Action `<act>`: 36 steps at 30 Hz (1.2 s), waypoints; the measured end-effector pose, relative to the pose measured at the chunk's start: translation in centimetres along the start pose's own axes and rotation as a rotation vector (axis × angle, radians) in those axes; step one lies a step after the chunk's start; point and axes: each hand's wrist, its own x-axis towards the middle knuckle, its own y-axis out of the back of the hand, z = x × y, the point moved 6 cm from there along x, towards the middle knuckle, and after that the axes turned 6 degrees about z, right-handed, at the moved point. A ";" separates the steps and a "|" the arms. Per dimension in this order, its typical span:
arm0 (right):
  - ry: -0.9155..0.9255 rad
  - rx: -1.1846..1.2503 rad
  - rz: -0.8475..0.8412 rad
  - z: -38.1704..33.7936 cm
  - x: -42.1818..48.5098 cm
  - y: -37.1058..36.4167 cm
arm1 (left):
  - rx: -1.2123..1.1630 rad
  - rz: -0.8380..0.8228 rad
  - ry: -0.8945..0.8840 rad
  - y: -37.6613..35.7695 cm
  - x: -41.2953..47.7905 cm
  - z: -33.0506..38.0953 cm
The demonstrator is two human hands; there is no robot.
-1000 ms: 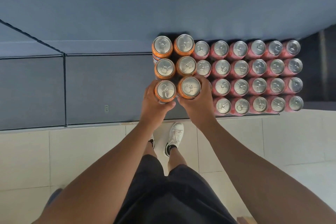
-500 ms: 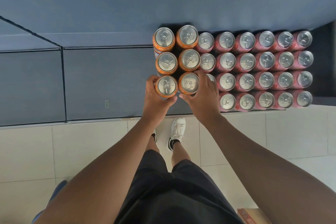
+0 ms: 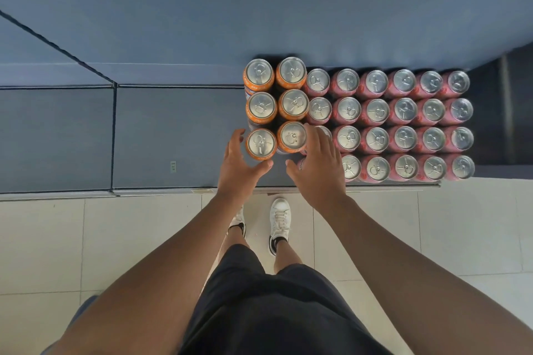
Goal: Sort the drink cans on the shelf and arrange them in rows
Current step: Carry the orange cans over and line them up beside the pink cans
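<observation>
While both arms reach forward over the tiled floor [image 3: 86, 239], the left hand [image 3: 240, 167] sits released, fingers spread and loosely curved about the left side of the nearest orange can [image 3: 261, 143], thumb just under its near edge; whether skin touches metal cannot be told. Its neighbour, a second orange can [image 3: 292, 136], stands just left of the right hand [image 3: 320, 173], which is likewise unclenched. Its straight fingers lie over the tops of two of the red cans [image 3: 403, 109], so that those two are mostly hidden, and its thumb points toward the left thumb with a small gap between them. Beyond the fingertips of both hands, four more orange cans [image 3: 294, 102] run back in two columns to the rear wall [image 3: 259, 23] of the shelf [image 3: 173, 130], all upright and packed side by side. Right of the right hand, the red cans fill a tight block, four rows deep, the nearest row standing close to the front edge [image 3: 158, 192]; past its far right end lies a dark recess [image 3: 513, 112]. On the near side of the thumbs, a strip of bare shelf separates the nearest orange pair from that front edge. Left of the left hand the shelf surface lies open up to a dark seam [image 3: 114, 138] and on past it. White shoes [image 3: 279, 216] stand below the wrists, just short of the edge.
</observation>
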 end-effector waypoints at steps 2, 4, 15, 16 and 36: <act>0.011 0.012 -0.012 -0.3 -0.5 0.5 | 0.001 -0.004 -0.035 0.1 -0.2 1.0; 0.018 0.018 -0.030 -0.5 -0.9 0.8 | 0.004 0.007 -0.072 0.0 -0.1 1.9; 0.012 -0.123 -0.145 -0.5 -2.4 1.1 | -0.016 0.073 -0.062 -0.2 0.1 2.3; 0.007 -0.140 -0.158 -0.5 -2.5 1.1 | -0.011 0.059 -0.059 0.0 0.0 2.5; 0.223 -0.237 -0.254 -8.2 -4.6 5.8 | 0.784 0.190 -0.146 7.6 -10.8 5.5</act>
